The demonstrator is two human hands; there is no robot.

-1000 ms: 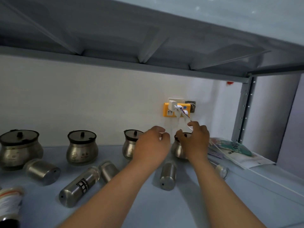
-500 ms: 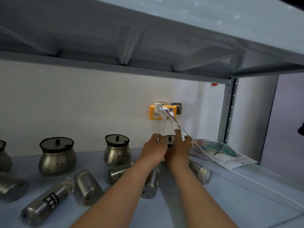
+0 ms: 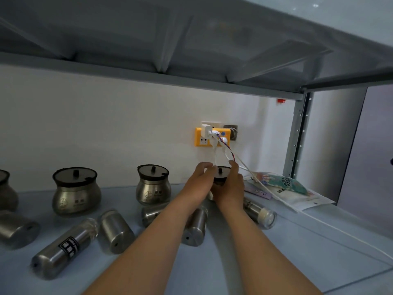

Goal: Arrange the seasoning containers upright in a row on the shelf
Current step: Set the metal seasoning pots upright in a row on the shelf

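Observation:
Both hands reach to the back of the shelf (image 3: 297,262). My left hand (image 3: 198,182) and my right hand (image 3: 230,187) wrap a round steel seasoning pot (image 3: 221,175) from either side; only its dark lid with a knob shows between them. Two more lidded steel pots (image 3: 153,185) (image 3: 75,191) stand upright along the wall, and a third (image 3: 6,192) is cut by the left edge. Several steel shakers lie on their sides in front: one (image 3: 194,225) under my forearms, one (image 3: 116,231), a labelled one (image 3: 63,248), and a clear-capped one (image 3: 260,212) at right.
A yellow power socket (image 3: 212,137) with plugs is on the wall above my hands; its cables (image 3: 240,165) hang down to the shelf at right. Flat packets (image 3: 285,188) lie by the shelf post (image 3: 295,141). The upper shelf (image 3: 191,39) hangs low overhead.
Both hands have moved closer together around the rightmost pot at the wall. The view has shifted, so the pots and shakers now sit further right than half a second ago.

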